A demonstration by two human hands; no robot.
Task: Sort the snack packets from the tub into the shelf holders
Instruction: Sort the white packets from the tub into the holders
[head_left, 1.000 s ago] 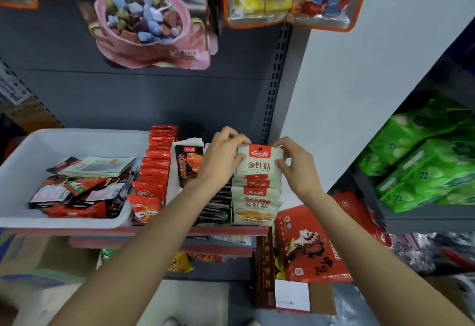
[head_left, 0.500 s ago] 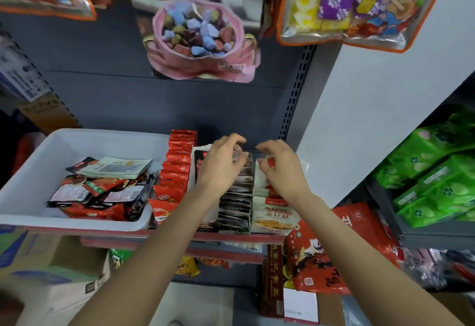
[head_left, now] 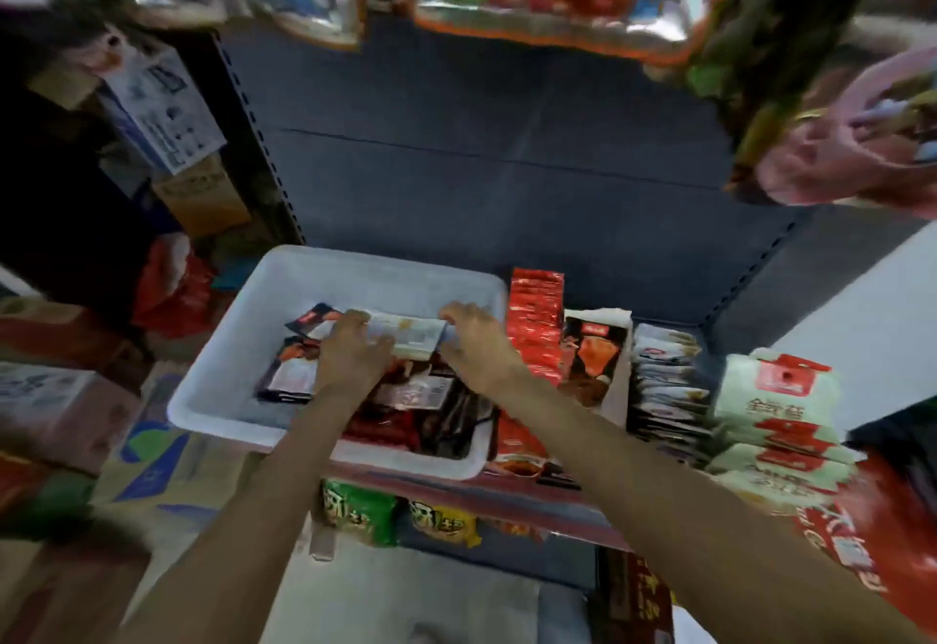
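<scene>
Both hands are reaching into the white tub [head_left: 243, 334] on the shelf, over the heap of snack packets. The left hand [head_left: 352, 351] is lying palm down with its fingers curled over the near left edge of a pale packet [head_left: 410, 336] on top of the heap. The right hand [head_left: 474, 341] is meeting that packet at its right end, fingers bent downward; blur is hiding whether it is really pinching it. Both forearms are stretching up from the lower edge of the view, angling inward toward the tub. Just right of the tub, rows of packets are standing in the shelf holders: red packets [head_left: 535, 324], a dark packet [head_left: 590, 359], grey packets [head_left: 664, 379] and pale packets with red labels [head_left: 781, 410].
</scene>
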